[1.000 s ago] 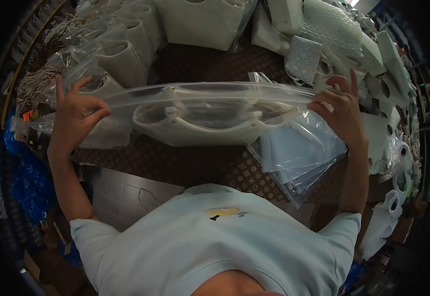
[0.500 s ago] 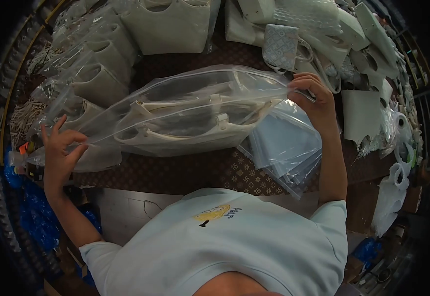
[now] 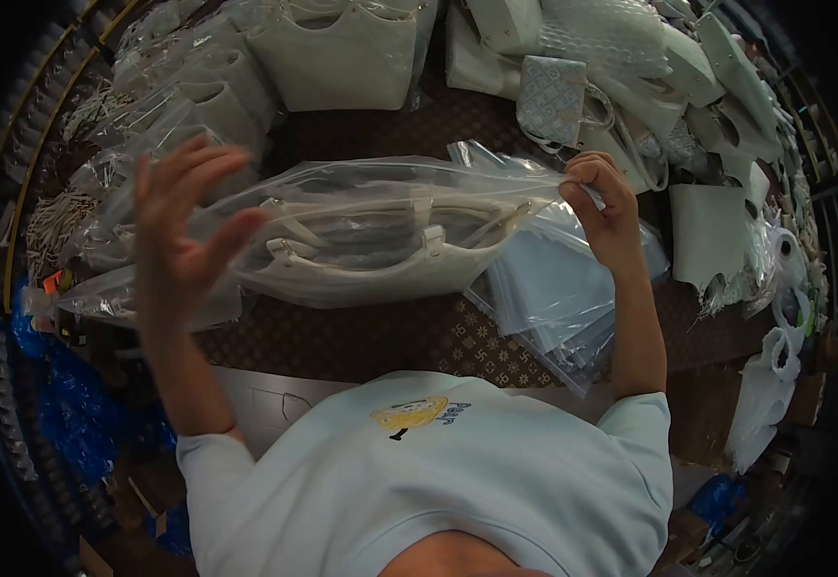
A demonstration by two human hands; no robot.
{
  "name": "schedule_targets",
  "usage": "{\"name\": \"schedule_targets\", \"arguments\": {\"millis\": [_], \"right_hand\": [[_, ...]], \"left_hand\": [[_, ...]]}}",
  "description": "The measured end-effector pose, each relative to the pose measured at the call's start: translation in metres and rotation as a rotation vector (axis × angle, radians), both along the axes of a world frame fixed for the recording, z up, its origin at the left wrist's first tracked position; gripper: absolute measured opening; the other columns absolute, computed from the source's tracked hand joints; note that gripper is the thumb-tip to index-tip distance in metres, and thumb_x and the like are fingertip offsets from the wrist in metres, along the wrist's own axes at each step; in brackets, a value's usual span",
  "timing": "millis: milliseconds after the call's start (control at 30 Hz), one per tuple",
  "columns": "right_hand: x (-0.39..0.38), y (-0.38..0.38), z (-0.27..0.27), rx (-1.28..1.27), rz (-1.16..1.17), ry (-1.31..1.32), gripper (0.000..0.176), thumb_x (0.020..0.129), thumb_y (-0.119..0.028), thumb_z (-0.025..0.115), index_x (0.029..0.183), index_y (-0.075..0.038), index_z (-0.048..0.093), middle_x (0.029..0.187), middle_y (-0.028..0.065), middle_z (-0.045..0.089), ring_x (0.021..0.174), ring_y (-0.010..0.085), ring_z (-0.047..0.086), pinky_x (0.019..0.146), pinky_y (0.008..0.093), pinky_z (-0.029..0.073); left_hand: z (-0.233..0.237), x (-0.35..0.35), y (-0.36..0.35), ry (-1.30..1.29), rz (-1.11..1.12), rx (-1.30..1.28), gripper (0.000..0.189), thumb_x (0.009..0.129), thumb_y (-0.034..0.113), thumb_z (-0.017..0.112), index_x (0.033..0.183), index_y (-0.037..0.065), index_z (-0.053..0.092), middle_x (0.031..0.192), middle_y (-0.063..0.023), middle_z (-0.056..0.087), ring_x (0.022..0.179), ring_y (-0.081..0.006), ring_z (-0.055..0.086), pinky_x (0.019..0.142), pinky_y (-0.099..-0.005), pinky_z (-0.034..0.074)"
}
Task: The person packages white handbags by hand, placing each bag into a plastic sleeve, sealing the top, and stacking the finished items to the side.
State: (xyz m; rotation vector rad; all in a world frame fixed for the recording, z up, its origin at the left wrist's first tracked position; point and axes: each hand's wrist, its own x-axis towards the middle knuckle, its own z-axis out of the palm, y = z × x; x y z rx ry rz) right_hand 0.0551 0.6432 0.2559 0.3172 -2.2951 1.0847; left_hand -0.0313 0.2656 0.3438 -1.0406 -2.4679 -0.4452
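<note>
I find no legible text in this view. The light blue shirt [image 3: 496,481] bears a yellow chest print [image 3: 409,414] with a short line of dark lettering beside it, too small and blurred to read. The clear plastic bag [image 3: 361,188] shows no readable marking. The tablecloth [image 3: 476,337] carries a repeating ornament, not characters.

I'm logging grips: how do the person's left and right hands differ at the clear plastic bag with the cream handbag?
The left hand is open and spread; the right hand is closed in a pinch. The right hand grips a corner of the clear plastic bag holding the cream handbag; the left hand grips nothing. The left hand looks blurred; the right hand sharp. Both are bare, over the brown patterned table.
</note>
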Motion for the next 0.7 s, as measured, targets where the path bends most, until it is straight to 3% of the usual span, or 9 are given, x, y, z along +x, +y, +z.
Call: {"name": "schedule_targets", "arguments": {"millis": [67, 133, 167, 233, 333, 467, 700], "right_hand": [[0.001, -0.005, 0.001, 0.012, 0.008, 0.004, 0.011, 0.074, 0.001, 0.065, 0.079, -0.002, 0.055, 0.08, 0.0034, 0.058, 0.086, 0.0194, 0.054, 0.076, 0.0301, 0.043], [0.001, -0.004, 0.003, 0.055, 0.001, 0.017, 0.012, 0.073, 0.001, 0.065, 0.08, -0.002, 0.056, 0.081, 0.0038, 0.058, 0.085, 0.02, 0.054, 0.075, 0.0306, 0.044], [0.003, -0.004, 0.005, 0.063, 0.001, 0.02, 0.012, 0.073, 0.001, 0.065, 0.08, -0.002, 0.056, 0.081, 0.0038, 0.058, 0.085, 0.02, 0.054, 0.075, 0.0306, 0.044], [0.005, -0.005, 0.006, 0.096, -0.009, 0.038, 0.013, 0.072, 0.001, 0.066, 0.08, -0.003, 0.056, 0.081, 0.0042, 0.059, 0.084, 0.0209, 0.054, 0.075, 0.031, 0.044], [0.006, -0.003, 0.002, 0.084, -0.024, 0.07, 0.014, 0.072, 0.001, 0.067, 0.08, -0.003, 0.057, 0.081, 0.0048, 0.058, 0.084, 0.0221, 0.054, 0.075, 0.0312, 0.044], [0.004, -0.005, -0.001, 0.032, 0.006, 0.07, 0.014, 0.071, 0.002, 0.066, 0.08, -0.002, 0.056, 0.08, 0.006, 0.058, 0.083, 0.0231, 0.054, 0.074, 0.0312, 0.044], [0.004, -0.007, 0.0, 0.044, -0.013, 0.086, 0.012, 0.072, 0.0, 0.065, 0.077, -0.001, 0.054, 0.08, 0.0082, 0.057, 0.083, 0.0233, 0.053, 0.075, 0.0313, 0.043]], "left_hand": [[-0.02, 0.013, 0.081, 0.012, -0.196, 0.087, 0.039, 0.076, 0.037, 0.066, 0.104, 0.011, 0.062, 0.109, -0.0052, 0.06, 0.111, -0.0246, 0.05, 0.104, -0.0544, 0.016], [-0.042, 0.019, 0.149, -0.022, -0.346, 0.209, 0.029, 0.076, 0.032, 0.065, 0.097, 0.012, 0.065, 0.097, -0.0038, 0.063, 0.101, -0.023, 0.055, 0.102, -0.0554, 0.02], [-0.048, 0.018, 0.17, -0.018, -0.347, 0.217, 0.029, 0.076, 0.032, 0.065, 0.097, 0.012, 0.065, 0.097, -0.0038, 0.063, 0.101, -0.023, 0.055, 0.102, -0.0554, 0.02], [-0.055, 0.013, 0.201, -0.097, -0.409, 0.066, 0.016, 0.077, 0.025, 0.064, 0.088, 0.014, 0.068, 0.082, 0.0003, 0.063, 0.092, -0.0193, 0.056, 0.102, -0.0538, 0.022], [-0.06, 0.005, 0.21, -0.094, -0.454, 0.09, 0.009, 0.076, 0.022, 0.064, 0.077, 0.014, 0.068, 0.072, 0.002, 0.062, 0.088, -0.0174, 0.056, 0.101, -0.0531, 0.025], [-0.054, 0.005, 0.207, -0.153, -0.445, 0.029, 0.009, 0.075, 0.02, 0.063, 0.076, 0.014, 0.068, 0.072, 0.0011, 0.061, 0.088, -0.0176, 0.056, 0.1, -0.0531, 0.025], [-0.056, 0.008, 0.194, 0.05, -0.405, 0.03, 0.009, 0.074, 0.019, 0.063, 0.071, 0.011, 0.063, 0.069, 0.0019, 0.059, 0.088, -0.0162, 0.055, 0.103, -0.054, 0.02]]}}
